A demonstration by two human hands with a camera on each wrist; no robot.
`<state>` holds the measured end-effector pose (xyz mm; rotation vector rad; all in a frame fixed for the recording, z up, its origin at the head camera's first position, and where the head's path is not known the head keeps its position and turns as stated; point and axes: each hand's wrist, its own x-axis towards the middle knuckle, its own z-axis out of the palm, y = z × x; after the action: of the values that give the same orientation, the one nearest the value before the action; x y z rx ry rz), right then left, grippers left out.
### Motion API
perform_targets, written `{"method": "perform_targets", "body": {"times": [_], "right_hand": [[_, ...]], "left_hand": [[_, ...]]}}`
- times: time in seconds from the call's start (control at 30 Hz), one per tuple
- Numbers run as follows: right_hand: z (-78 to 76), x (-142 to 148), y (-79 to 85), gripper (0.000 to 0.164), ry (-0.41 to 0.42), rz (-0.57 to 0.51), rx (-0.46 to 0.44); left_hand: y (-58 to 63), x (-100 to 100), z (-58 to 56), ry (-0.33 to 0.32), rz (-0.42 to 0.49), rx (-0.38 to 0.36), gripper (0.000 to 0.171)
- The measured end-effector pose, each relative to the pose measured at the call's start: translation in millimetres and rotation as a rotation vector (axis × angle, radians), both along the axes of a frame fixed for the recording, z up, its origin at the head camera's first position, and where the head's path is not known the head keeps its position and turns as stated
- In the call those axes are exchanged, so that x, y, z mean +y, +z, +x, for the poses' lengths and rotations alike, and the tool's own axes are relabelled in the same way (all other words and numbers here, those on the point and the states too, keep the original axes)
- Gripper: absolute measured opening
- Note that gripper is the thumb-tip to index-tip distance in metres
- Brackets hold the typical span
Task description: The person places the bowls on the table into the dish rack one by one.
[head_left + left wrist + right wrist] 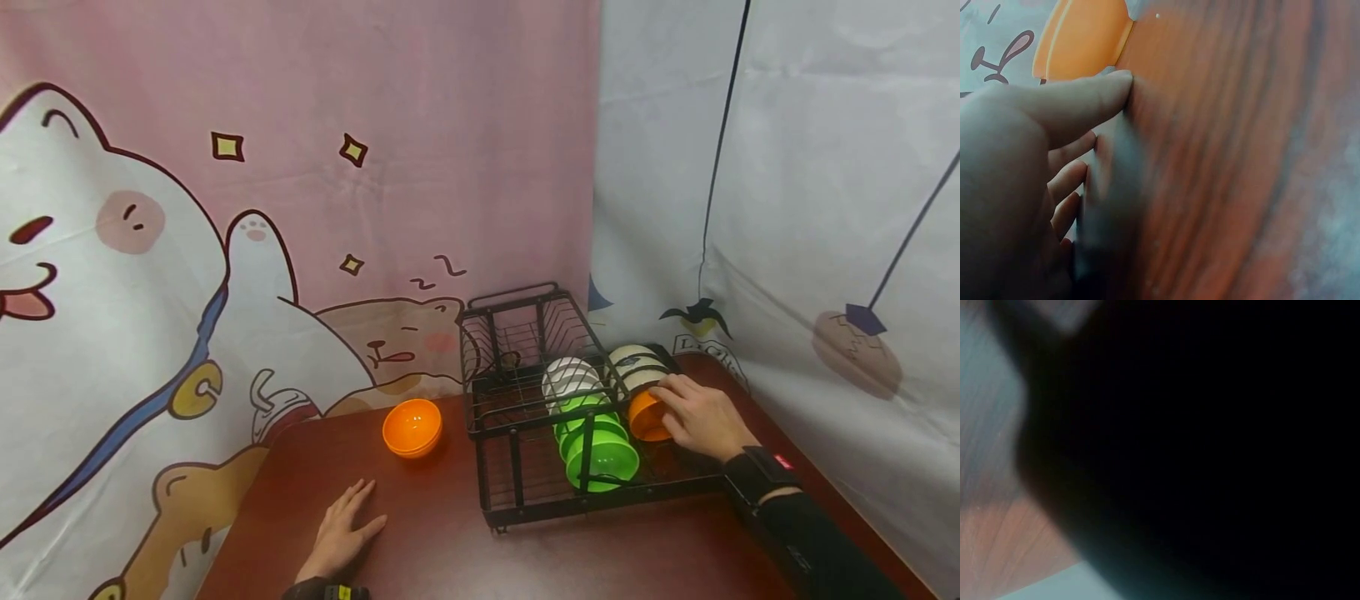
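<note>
My right hand grips an orange bowl tilted on its side in the right part of the black wire dish rack. Right behind that bowl stands a row of cream bowls with dark bands. Left of it, several green bowls lean in a row, with white bowls behind them. My left hand rests on the table with its fingers spread, holding nothing. Farther back from it, stacked orange bowls stand upright; in the left wrist view their side shows beyond the thumb. The right wrist view is mostly dark.
The rack's upper wire basket rises over the left half, above part of the white and green bowls. A reddish-brown wooden table carries everything. Printed cloth hangs close behind the table and along its right side.
</note>
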<state>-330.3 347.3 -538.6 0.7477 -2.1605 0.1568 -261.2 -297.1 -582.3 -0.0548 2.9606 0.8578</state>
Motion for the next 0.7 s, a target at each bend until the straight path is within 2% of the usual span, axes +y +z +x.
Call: {"method": "perform_targets", "body": {"times": [0.13,0.23,0.3,0.37,0.5,0.6,0.7], "right_hand": [[0.1,-1.4,1.3,0.03,0.002,-0.001,0.017],[0.4,-1.1,2.3,0.029,-0.001,-0.005,0.046],[0.7,-0.7,2.7,0.03,-0.005,-0.011,0.064],[1.3,-0.2,2.6,0.032,-0.001,-0.024,0.078],[3.4,-0.3,1.0,0.033,0.002,-0.035,0.088],[4.5,-1.5,1.6,0.027,-0.002,-0.032,0.069],[3.8,-3.4,3.6,0.027,-0.011,-0.026,0.051]], "left_hand": [[2.8,2.4,-1.1,0.0,-0.027,0.02,0.078],[13.5,10.0,-6.9,0.02,-0.064,0.05,0.065],[22.5,17.4,-14.0,0.057,-0.06,0.077,0.058],[33.1,26.3,-23.2,0.108,-0.02,0.083,0.055],[48.4,47.3,-40.2,0.199,0.078,0.08,0.063],[52.0,60.3,-51.1,0.24,0.068,0.102,0.059],[52.8,67.9,-58.7,0.275,0.019,0.14,0.05]]}}
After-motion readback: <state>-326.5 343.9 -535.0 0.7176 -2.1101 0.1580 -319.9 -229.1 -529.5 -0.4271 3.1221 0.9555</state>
